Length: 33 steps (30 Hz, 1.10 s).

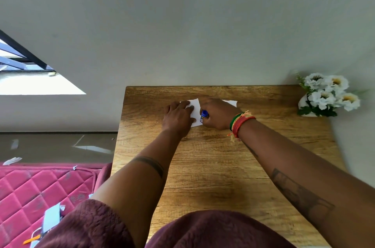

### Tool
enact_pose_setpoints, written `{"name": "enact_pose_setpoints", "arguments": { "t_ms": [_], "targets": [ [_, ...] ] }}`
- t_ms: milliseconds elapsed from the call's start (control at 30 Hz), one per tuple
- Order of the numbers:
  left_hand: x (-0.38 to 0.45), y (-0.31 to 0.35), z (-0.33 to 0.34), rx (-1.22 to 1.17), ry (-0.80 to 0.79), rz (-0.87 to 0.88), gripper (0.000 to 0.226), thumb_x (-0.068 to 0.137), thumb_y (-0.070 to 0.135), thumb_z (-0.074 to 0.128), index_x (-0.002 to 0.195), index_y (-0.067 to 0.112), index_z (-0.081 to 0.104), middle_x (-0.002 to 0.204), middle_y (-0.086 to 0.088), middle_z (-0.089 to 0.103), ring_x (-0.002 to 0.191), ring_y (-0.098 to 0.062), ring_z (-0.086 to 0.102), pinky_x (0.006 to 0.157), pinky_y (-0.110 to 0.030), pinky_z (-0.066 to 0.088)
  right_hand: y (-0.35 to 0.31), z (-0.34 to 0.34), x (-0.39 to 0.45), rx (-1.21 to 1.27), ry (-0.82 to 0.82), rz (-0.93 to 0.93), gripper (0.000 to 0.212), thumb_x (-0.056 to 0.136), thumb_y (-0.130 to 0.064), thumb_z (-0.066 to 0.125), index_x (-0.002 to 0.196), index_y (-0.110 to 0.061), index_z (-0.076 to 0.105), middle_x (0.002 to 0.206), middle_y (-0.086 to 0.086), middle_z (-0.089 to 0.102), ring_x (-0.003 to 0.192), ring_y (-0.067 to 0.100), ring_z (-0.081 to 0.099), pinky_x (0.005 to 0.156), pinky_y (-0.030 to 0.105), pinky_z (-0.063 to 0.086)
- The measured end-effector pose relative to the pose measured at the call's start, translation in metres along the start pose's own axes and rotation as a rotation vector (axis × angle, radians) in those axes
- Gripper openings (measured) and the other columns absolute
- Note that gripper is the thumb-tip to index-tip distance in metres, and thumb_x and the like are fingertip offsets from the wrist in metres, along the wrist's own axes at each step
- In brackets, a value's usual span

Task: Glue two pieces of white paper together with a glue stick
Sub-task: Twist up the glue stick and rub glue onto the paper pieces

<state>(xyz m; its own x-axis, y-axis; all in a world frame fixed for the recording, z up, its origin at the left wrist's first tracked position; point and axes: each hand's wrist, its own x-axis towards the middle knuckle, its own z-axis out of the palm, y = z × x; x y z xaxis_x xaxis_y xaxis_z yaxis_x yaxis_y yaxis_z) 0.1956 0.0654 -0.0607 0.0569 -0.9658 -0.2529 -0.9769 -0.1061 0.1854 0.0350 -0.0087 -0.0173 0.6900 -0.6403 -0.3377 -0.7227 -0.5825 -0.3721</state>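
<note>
1. Head view showed your right hand [218,114] curled closed around the glue stick [204,116], its blue barrel angled down onto the white paper [195,108]; you likely held it low like that to press glue along the sheet.
2. Your left hand [178,116] lay flat, fingers spread and gripping nothing, palm down on that same sheet, probably to keep it from sliding under the stick.
3. You kept the second piece of paper [231,103] just beyond your right hand, mostly hidden by it, so I could not tell whether the two sheets touched.
4. Both sheets rested on the wooden table [223,166], toward its far edge near the wall.
5. White flowers [328,93] stood at the table's far right corner, well apart from your work.
</note>
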Motion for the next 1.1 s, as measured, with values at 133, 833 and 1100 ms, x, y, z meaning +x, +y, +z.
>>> {"name": "enact_pose_setpoints", "arguments": {
  "t_ms": [133,833,1100],
  "targets": [
    [-0.003,0.006,-0.001,0.062,0.028,-0.016,0.046,0.104,0.040,0.047,0.147,0.026,0.052,0.153,-0.007,0.044,0.137,-0.034,0.038,0.110,-0.048,0.027,0.013,-0.006,-0.009,0.271,0.167,0.131,0.011,0.082,-0.032,0.073,0.079,-0.031,0.063,0.074,-0.014,0.057,0.066,0.008,0.054,0.054,0.022,0.033],
    [-0.003,0.008,0.010,0.158,0.118,0.134,0.044,0.103,0.036,0.053,0.146,0.027,0.053,0.128,-0.008,0.057,0.115,-0.034,0.052,0.096,-0.044,0.040,0.022,-0.004,0.006,0.233,0.348,0.249,0.023,0.089,-0.023,0.066,0.107,-0.011,0.071,0.100,0.010,0.063,0.086,0.024,0.056,0.074,0.031,0.043],
    [0.002,0.012,0.007,0.137,0.096,0.100,0.042,0.104,0.035,0.050,0.145,0.028,0.055,0.128,-0.008,0.057,0.117,-0.036,0.051,0.096,-0.045,0.039,0.021,-0.002,0.011,0.130,0.253,0.212,0.025,0.092,-0.024,0.064,0.112,-0.011,0.069,0.108,0.012,0.060,0.088,0.022,0.053,0.078,0.033,0.047]
  ]
}}
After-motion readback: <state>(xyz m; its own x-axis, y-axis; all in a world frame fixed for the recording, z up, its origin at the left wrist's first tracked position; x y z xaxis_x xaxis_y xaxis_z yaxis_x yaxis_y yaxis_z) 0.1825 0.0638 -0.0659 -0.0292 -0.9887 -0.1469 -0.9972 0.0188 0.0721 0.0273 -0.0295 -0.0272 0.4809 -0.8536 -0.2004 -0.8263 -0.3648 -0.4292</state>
